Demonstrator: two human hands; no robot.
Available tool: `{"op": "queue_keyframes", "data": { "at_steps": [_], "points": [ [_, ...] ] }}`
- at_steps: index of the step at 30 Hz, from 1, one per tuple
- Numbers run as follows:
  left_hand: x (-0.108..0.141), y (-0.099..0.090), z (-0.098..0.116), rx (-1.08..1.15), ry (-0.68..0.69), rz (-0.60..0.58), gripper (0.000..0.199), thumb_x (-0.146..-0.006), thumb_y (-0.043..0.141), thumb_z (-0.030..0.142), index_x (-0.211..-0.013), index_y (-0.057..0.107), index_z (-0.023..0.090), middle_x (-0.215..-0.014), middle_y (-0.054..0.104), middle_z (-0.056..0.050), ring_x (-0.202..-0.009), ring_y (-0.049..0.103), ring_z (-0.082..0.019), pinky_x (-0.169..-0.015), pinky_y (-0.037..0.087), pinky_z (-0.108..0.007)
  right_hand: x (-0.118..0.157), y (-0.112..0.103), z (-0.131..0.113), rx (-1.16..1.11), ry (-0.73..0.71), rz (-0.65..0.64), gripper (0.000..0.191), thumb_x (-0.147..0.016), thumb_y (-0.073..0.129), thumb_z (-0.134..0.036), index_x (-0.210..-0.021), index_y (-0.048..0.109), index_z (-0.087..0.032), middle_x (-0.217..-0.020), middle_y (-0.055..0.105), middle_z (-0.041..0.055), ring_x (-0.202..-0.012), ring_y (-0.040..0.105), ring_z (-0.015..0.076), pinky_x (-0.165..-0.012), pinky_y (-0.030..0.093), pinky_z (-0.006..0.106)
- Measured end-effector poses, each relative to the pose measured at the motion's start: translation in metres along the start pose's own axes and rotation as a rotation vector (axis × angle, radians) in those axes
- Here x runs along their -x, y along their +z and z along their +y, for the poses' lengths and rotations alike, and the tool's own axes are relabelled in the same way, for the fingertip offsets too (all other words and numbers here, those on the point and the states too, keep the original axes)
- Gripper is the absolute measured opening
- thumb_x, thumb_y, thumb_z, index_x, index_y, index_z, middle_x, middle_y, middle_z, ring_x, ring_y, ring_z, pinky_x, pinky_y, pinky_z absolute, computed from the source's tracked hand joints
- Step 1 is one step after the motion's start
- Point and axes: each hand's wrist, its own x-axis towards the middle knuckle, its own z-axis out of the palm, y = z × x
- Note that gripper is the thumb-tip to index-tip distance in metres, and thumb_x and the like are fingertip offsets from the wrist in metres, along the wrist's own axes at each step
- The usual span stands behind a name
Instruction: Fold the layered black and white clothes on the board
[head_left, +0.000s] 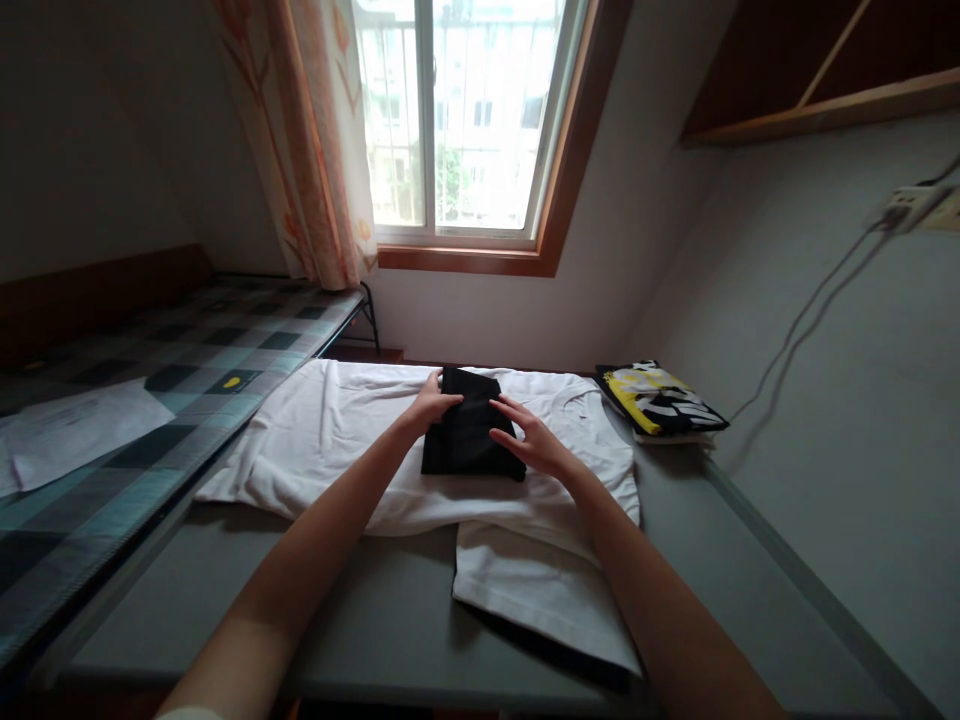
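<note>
A white T-shirt (337,430) lies spread flat on its side, its neckline to the right and one sleeve (525,575) toward me. On its middle rests a folded black cloth (472,425), roughly square; its exact kind does not show. My left hand (431,402) grips the cloth's upper left edge, thumb on top and the other fingers mostly hidden. At the opposite side, my right hand (529,435) has its fingers spread, with the tips at the cloth's right edge.
The grey table (375,610) bears the shirt. Folded black, yellow and white clothes (660,400) sit at its far right by the wall. A checkered bed (247,340) with paper sheets (82,430) stands left. A cord (795,340) hangs from the right wall.
</note>
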Motion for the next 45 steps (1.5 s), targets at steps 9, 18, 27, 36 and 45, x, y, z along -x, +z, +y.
{"op": "queue_keyframes", "data": {
  "at_steps": [9,18,27,36,45],
  "points": [
    [-0.004,-0.029,-0.002,-0.238,0.025,-0.08,0.059,-0.068,0.076,0.032,-0.122,0.056,0.02,-0.106,0.073,-0.009,-0.094,0.071,-0.028,-0.052,0.052,-0.023,0.008,0.019,-0.005,0.209,-0.066,-0.143,0.067,-0.087,0.061,-0.058,-0.145,0.052,-0.026,-0.159,0.035,0.0121,-0.147,0.03,0.0328,-0.118,0.029,0.054],
    [-0.005,-0.034,0.0,-0.637,0.222,0.119,0.057,-0.074,0.075,0.029,-0.128,0.057,0.019,-0.116,0.067,-0.012,-0.103,0.068,-0.029,-0.084,0.057,-0.039,0.013,0.021,-0.014,0.3,-0.085,-0.26,0.072,-0.087,0.057,-0.064,-0.149,0.046,-0.028,-0.162,0.027,0.0087,-0.15,0.019,0.0332,-0.12,0.023,0.052],
    [-0.012,-0.014,-0.03,-1.042,0.424,0.083,0.047,-0.097,0.047,0.043,-0.134,0.058,0.018,-0.142,0.054,-0.016,-0.13,0.052,-0.031,-0.107,0.041,-0.045,0.011,0.03,-0.009,0.265,-0.057,-0.238,0.065,-0.091,0.051,-0.062,-0.147,0.049,-0.03,-0.161,0.031,0.0067,-0.15,0.02,0.0331,-0.119,0.025,0.054],
    [-0.031,-0.029,-0.043,-0.936,0.412,0.103,0.04,-0.098,0.046,0.04,-0.129,0.063,0.023,-0.141,0.059,-0.009,-0.132,0.052,-0.024,-0.112,0.037,-0.041,0.005,0.016,-0.014,0.501,0.459,0.059,0.046,-0.094,0.046,-0.057,-0.088,0.07,-0.018,-0.096,0.071,0.0155,-0.096,0.066,0.0288,-0.086,0.048,0.038],
    [-0.043,-0.036,-0.047,-0.725,0.405,0.141,0.036,-0.091,0.055,0.032,-0.122,0.063,0.015,-0.129,0.064,-0.014,-0.122,0.058,-0.024,-0.107,0.043,-0.039,0.005,0.016,-0.019,0.185,0.52,-0.021,0.038,-0.078,0.067,-0.057,-0.076,0.057,-0.021,-0.077,0.069,0.0058,-0.072,0.064,0.0197,-0.059,0.043,0.026]
  ]
}}
